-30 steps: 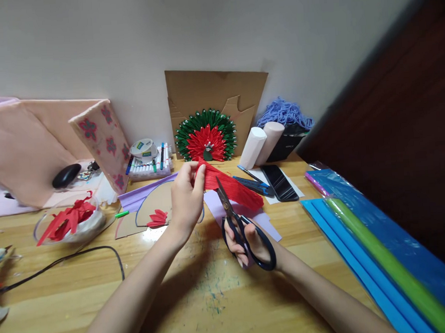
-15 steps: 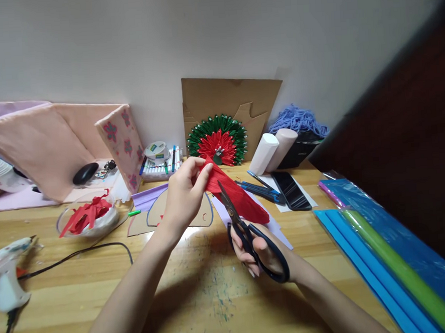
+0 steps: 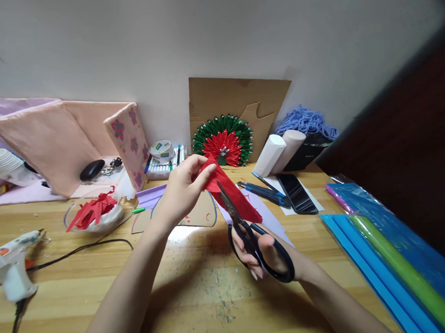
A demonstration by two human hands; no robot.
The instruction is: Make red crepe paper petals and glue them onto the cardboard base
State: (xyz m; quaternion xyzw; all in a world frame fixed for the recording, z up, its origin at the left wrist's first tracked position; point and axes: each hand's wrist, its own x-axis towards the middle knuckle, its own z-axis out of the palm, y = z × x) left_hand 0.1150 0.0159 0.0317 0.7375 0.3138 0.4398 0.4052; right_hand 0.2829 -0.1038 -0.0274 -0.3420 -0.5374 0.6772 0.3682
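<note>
Red paper, a folded-looking strip slanting down to the right, is held up above the middle of the wooden table. At far left lies a glue gun, then a clear bowl heaped with red scraps, so some cutting seems done. Next, a cardboard half-circle lies flat, partly covered by the left hand, whose thumb and fingers pinch the paper's upper end. Behind it, a green and red fan stands against a cardboard sheet and looks close to complete. Right of the pinch, black scissors lie across the paper's lower edge, the right hand closed around their loops; whether the blades bite I cannot tell. This piece looks mostly whole, so its cutting appears left to do. Farther right are a cutter, a phone and a green roll.
</note>
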